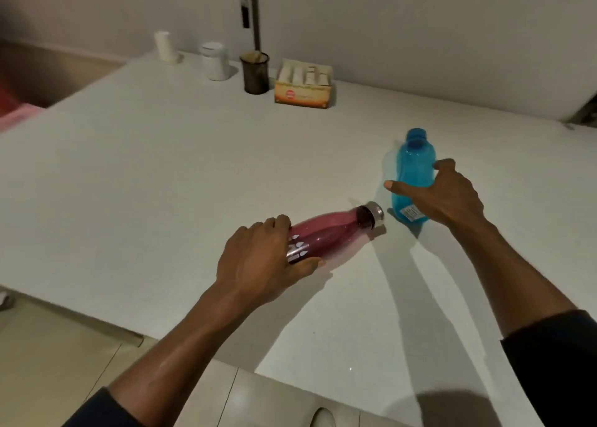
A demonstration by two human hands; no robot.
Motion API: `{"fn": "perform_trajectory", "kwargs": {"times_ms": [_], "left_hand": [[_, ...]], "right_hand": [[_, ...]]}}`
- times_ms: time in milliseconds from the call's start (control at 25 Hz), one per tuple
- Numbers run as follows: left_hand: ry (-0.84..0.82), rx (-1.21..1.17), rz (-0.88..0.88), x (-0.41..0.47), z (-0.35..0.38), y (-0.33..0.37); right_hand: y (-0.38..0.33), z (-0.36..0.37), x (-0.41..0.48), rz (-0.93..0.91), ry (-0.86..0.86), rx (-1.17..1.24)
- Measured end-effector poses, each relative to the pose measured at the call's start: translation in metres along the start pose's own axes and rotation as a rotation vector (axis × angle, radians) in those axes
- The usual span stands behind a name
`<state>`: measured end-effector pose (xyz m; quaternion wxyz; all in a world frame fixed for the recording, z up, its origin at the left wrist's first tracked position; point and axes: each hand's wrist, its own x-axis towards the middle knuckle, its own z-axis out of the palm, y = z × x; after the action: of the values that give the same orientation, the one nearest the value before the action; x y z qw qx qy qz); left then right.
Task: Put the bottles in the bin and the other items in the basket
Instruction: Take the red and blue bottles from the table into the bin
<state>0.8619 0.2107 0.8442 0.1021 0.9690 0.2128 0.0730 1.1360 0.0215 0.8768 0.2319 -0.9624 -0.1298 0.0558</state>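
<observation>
A dark red see-through bottle (332, 231) with a silver cap lies on its side on the white table (161, 174), cap pointing right. My left hand (261, 262) is wrapped around its lower end. A blue plastic bottle (413, 165) with a blue cap lies just right of it, its cap pointing away from me. My right hand (442, 194) rests over the blue bottle's lower half, thumb and fingers spread across it; whether it grips is unclear. No bin or basket is in view.
Along the far wall stand a white cylinder (165, 46), a white jar (214, 61), a dark cup (255, 73) and an orange-and-cream box (303, 86) of white tubes. The table's near edge runs diagonally above a tiled floor (58, 355).
</observation>
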Motion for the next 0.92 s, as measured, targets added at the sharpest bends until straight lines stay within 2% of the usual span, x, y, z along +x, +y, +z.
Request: {"fn": "perform_trajectory", "kwargs": {"times_ms": [240,480,640,920], "left_hand": [[0.115,-0.176,-0.412,-0.028,-0.012,-0.003],[0.197,-0.511,-0.767,-0.057,-0.018,0.008],[0.300,-0.657,-0.924,-0.085,-0.026,0.003],[0.599,-0.842,-1.107,-0.154,-0.035,-0.025]], "right_hand": [[-0.001,0.028,0.038,-0.027,-0.013,-0.043],[-0.015,0.053,0.025,-0.182,-0.006,0.163],[-0.052,0.066,-0.012,-0.351,-0.087,0.342],[-0.115,0.074,-0.114,-0.548,-0.380,0.656]]}}
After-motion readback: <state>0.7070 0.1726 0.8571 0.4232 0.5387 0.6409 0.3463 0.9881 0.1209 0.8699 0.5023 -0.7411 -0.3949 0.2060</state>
